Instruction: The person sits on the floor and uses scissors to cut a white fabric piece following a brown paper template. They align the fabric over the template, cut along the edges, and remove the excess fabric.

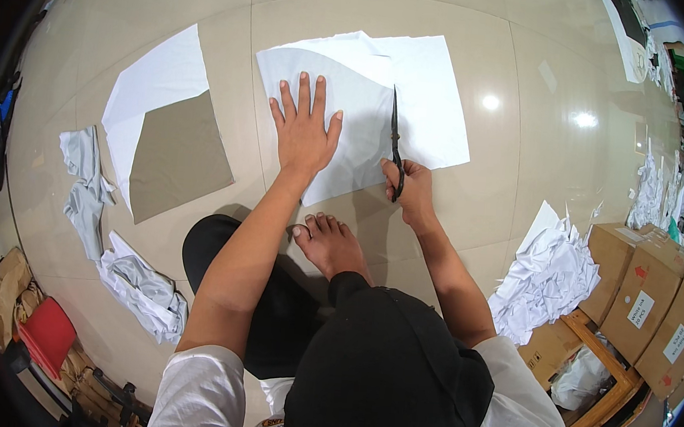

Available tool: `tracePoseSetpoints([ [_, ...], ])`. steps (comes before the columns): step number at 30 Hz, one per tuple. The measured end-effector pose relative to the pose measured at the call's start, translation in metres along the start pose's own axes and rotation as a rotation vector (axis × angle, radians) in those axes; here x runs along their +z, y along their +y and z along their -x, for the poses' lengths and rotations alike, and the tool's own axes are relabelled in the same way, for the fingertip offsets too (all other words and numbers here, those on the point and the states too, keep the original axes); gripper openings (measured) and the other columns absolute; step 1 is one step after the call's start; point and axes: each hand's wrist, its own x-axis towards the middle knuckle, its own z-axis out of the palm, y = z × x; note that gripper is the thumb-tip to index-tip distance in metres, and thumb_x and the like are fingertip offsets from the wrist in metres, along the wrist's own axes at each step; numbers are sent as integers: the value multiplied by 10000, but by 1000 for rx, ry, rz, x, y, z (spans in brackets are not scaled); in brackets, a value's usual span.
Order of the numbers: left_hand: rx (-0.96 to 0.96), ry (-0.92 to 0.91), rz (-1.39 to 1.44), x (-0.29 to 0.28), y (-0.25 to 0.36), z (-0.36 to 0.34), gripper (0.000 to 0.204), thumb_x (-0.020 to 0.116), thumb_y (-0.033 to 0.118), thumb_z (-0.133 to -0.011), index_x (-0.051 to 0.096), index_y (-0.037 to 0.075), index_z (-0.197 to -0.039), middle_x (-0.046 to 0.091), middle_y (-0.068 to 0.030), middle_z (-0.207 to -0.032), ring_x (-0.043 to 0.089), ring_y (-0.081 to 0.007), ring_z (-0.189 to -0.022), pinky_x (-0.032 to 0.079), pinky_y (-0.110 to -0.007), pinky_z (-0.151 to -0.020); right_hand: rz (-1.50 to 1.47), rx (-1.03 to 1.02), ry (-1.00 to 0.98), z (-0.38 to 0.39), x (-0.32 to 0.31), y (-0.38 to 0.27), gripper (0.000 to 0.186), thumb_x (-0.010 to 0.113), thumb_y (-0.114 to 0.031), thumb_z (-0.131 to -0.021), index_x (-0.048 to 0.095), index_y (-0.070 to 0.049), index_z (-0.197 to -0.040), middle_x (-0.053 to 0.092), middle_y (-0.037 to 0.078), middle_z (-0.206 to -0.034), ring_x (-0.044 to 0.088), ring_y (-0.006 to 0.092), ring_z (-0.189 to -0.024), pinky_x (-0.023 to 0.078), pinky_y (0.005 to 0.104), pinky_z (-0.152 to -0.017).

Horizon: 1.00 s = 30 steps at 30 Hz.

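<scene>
My left hand lies flat with fingers spread on a pale grey piece of fabric, which rests on white fabric with a curved edge showing near the top. My right hand is closed on the handles of black scissors, beside the pale piece's right edge. The scissor blades point away from me along that edge; whether they are cutting cannot be told. My bare foot is just below the fabric.
On the tiled floor at left lie white fabric with an olive piece and crumpled grey-white scraps. At right are a white scrap heap, cardboard boxes and a wooden frame. A red object is at lower left.
</scene>
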Motion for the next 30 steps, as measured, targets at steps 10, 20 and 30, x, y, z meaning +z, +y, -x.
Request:
tracePoseSetpoints([
  [10, -5, -3, 10, 1, -3, 1, 770, 486, 512, -1157, 308, 138, -1807, 233, -202, -1877, 123, -561, -1708, 80, -723, -1362, 10, 61, -86, 34, -37, -8, 352, 898, -330, -949, 697, -56, -856, 613, -4, -673, 582, 115, -553, 427, 284, -532],
  [20, 133, -34, -56, -3, -27, -21, 776, 498, 525, -1153, 312, 155, -1808, 237, -182, -1879, 139, -553, -1707, 105, -728, -1359, 781, -640, 719, -22, -97, -13, 541, 987, -343, -868, 721, 74, -1085, 717, 128, -918, 659, 240, -765, 535, 405, -692],
  [30, 343, -98, -79, -12, -56, -43, 766, 510, 521, -1153, 274, 234, -1823, 221, -109, -1895, 129, -481, -1732, 111, -658, -1398, 787, -406, 551, 12, -93, 17, 219, 851, -159, -879, 780, -6, -1018, 759, 146, -820, 742, 332, -763, 580, 436, -756],
])
